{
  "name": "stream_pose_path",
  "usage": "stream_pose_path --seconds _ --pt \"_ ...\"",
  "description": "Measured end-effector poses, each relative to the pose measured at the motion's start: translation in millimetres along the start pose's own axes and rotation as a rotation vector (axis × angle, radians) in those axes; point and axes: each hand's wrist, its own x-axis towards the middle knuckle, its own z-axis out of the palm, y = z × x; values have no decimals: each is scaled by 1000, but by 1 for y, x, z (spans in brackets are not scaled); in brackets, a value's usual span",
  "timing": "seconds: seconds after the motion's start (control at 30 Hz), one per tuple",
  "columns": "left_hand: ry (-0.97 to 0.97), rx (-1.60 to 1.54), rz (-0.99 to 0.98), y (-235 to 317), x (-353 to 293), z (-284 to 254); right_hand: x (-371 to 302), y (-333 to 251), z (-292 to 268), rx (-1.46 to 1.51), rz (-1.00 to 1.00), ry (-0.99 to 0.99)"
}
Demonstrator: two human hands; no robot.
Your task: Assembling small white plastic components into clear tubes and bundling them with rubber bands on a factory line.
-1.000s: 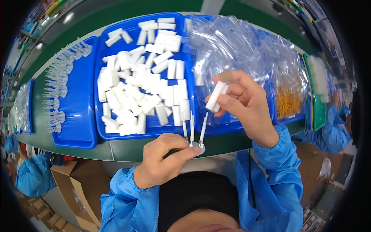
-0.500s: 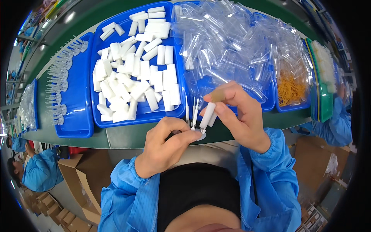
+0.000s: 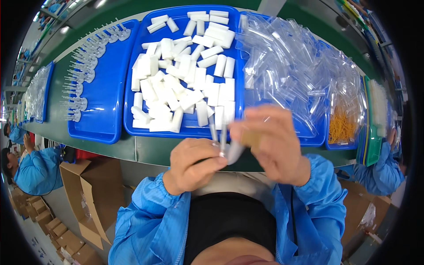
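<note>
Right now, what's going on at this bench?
A person is working with both bare hands. The left hand pinches a small pronged piece, prongs up. The right hand is motion-blurred, next to a white block beside the prongs; I can't tell whether the block is on one. In front sit a blue tray of loose white blocks and, to its right, clear plastic sleeves. More pronged pieces line up at far left.

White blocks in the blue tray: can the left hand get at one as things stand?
Probably not without letting go: the left hand is pinching the pronged piece, though the white blocks lie uncovered just beyond that hand.
</note>
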Motion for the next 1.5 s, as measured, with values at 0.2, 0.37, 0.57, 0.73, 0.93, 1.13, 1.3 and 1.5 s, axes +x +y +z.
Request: stream_pose_path --seconds 0.2,0.37,0.57,0.73,0.93,1.13,1.3,1.5 --pt "196 288 -151 -7 -13 -22 64 33 34 -333 -147 -170" --pt "278 311 -219 -10 -13 -27 88 45 57 -441 -223 -382" --pt "218 287 -262 -11 -8 -28 87 58 65 -418 -238 -346" --pt "226 299 -296 -11 -10 -28 98 56 60 -350 -148 -388" --pt "192 304 -288 -9 -6 -27 96 42 29 54 292 -317" --pt "68 316 -172 -6 -1 -24 76 30 -6 378 534 -192" --pt "-9 223 -86 3 8 -8 54 30 -10 530 648 -9" --pt "14 293 -175 1 29 5 32 28 7 49 212 97"
